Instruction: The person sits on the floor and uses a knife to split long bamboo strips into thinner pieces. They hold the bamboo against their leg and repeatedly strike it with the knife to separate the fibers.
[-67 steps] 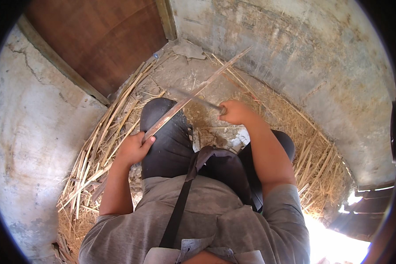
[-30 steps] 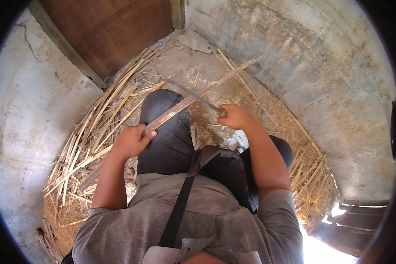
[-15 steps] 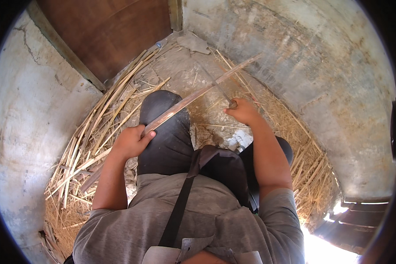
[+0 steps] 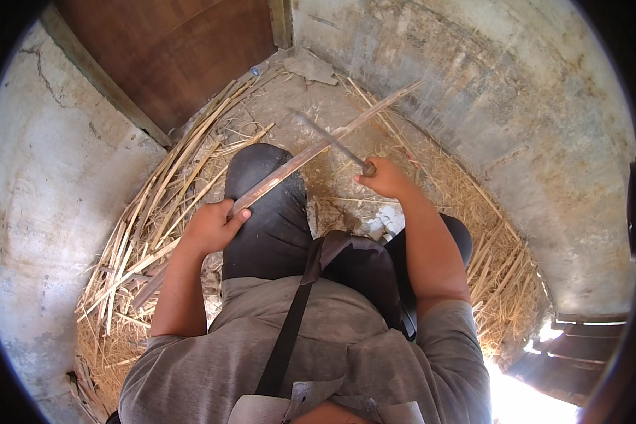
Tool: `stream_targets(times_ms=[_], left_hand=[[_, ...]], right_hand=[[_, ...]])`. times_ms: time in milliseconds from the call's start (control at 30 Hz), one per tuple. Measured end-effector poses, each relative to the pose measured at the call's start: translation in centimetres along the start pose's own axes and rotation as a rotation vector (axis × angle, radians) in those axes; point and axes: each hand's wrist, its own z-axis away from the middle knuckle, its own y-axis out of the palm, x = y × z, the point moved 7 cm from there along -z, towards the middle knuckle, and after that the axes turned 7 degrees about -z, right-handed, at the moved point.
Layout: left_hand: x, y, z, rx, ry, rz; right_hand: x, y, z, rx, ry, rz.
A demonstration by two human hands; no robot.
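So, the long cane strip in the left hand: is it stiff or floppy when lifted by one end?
The long cane strip looks fairly stiff: gripped only near its lower end by the left hand, it runs out almost straight. Being so thin, it is probably light and may flex a little. The right hand holds a blade across it.

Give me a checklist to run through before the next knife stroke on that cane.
1. Left hand grips the cane firmly: ok, fingers wrapped around its lower part.
2. Right hand closed on the knife handle: ok.
3. Blade meets the cane: ok, it crosses it near mid-length.
4. Left hand away from the blade: ok, well down the cane.
5. Cane supported: ok, it lies over the left knee.
6. Blade edge direction: cannot tell, blurred.
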Motion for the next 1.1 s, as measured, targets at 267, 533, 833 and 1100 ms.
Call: stream_targets(times_ms=[267, 533, 833, 1100], left_hand=[[-0.3, -0.2, 0.1, -0.016, 0.006, -0.019], [-0.2, -0.1, 0.1, -0.014, 0.006, -0.019], [-0.5, -0.2, 0.1, -0.024, -0.003, -0.024], [-0.4, -0.1, 0.2, -0.028, -0.010, -0.029]], right_hand=[[-1.9, -0.8, -0.2, -0.085, 0.073, -0.037], [3.3, 1.0, 1.2, 0.115, -0.111, 0.083], [-0.4, -0.2, 0.1, -0.084, 0.002, -0.052], [0.0, -0.1, 0.3, -0.099, 0.006, -0.022]])
